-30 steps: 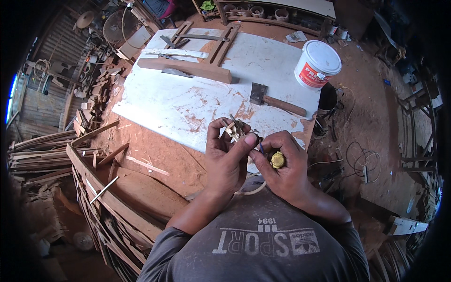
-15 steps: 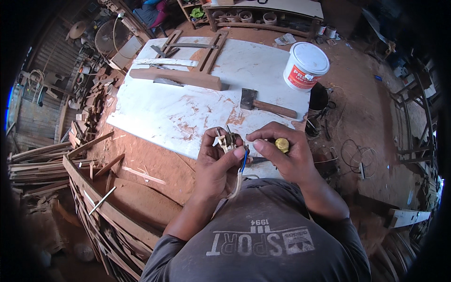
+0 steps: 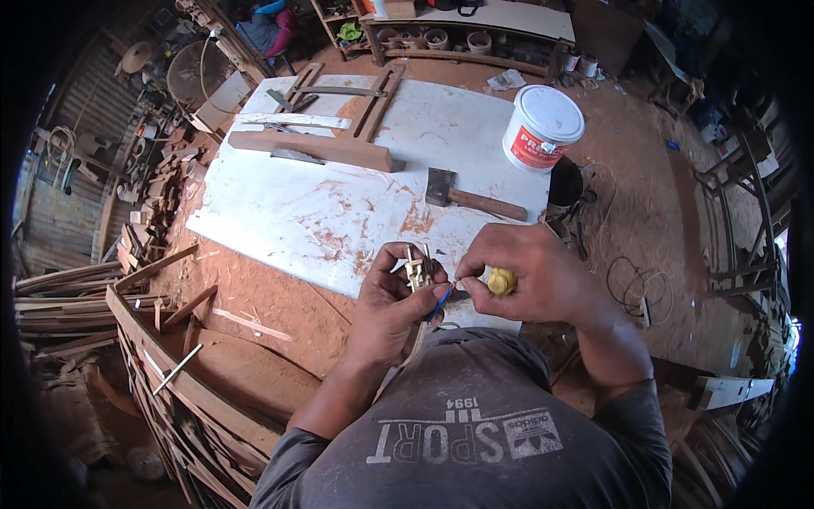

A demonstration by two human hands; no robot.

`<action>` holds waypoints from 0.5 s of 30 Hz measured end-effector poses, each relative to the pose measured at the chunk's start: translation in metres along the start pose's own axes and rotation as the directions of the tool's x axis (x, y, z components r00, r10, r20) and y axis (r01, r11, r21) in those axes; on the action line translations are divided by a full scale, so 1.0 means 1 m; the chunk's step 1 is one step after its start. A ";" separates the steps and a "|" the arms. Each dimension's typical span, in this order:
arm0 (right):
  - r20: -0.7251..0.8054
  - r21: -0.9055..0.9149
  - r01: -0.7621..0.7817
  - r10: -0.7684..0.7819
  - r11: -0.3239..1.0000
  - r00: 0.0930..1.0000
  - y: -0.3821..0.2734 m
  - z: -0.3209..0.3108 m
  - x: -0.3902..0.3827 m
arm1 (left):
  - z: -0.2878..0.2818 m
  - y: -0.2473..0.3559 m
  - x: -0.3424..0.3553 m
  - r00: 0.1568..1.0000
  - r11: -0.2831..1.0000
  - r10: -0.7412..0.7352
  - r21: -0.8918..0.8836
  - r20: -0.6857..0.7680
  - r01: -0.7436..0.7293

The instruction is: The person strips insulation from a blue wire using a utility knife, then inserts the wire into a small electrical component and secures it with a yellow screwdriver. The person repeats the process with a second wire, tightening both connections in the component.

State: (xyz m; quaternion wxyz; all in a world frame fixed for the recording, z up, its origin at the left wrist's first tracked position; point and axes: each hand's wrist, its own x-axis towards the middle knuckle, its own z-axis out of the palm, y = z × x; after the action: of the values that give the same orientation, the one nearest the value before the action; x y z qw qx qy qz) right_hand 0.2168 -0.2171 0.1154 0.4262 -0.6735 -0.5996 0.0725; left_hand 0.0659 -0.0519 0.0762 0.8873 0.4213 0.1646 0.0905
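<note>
Over the near edge of the white table, my left hand [image 3: 386, 310] grips an opened electrical plug [image 3: 417, 271] with its two metal pins pointing away from me. A pale cable [image 3: 414, 346] hangs below that hand, and a blue wire [image 3: 439, 307] shows beside the thumb. My right hand [image 3: 536, 270] is closed, its thumb and forefinger pinched together at the bare wire end close to the plug. In the same hand sits a yellow-handled screwdriver [image 3: 501, 281], handle end toward me; its shaft is hidden.
On the white table [image 3: 314, 208] lie a hammer [image 3: 475, 198], a long wooden piece [image 3: 309, 148], a wooden frame [image 3: 377, 106] and wood shavings. A white tub [image 3: 545, 127] stands at its right corner. Wood strips [image 3: 195, 394] are stacked at left; a person [image 3: 270, 32] sits far back.
My right hand has turned and come in closer to the plug, its fingertips now pinched at the wire end. The plug has tilted in my left hand, so its pins show more clearly.
</note>
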 end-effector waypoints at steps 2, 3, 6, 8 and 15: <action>0.104 -0.279 0.168 -0.145 0.945 0.984 -0.007 -0.013 0.004 | -0.002 0.001 0.001 0.997 0.997 -0.075 0.010 0.012 0.075; 0.203 -0.335 0.228 -0.166 0.914 0.965 -0.010 -0.018 0.006 | -0.005 0.002 0.002 0.992 0.993 -0.120 0.013 0.023 0.120; 0.443 -0.379 0.346 -0.160 0.858 0.882 -0.023 -0.033 0.014 | -0.011 0.001 0.003 0.972 0.976 -0.217 0.025 0.092 0.215; 0.539 -0.292 0.313 -0.115 0.904 0.834 -0.029 -0.040 0.016 | -0.013 0.000 0.003 0.965 0.971 -0.236 -0.019 0.118 0.240; 0.083 0.241 0.011 -0.032 0.970 0.996 0.017 -0.020 0.002 | -0.013 0.002 0.004 0.966 0.945 -0.253 -0.201 0.046 0.257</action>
State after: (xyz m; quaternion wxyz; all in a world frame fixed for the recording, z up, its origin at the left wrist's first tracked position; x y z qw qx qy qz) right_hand 0.2423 -0.2234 0.1171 0.4790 -0.6066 -0.6116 0.1690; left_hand 0.0652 -0.0398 0.0696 0.9319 0.3033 0.1987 -0.0127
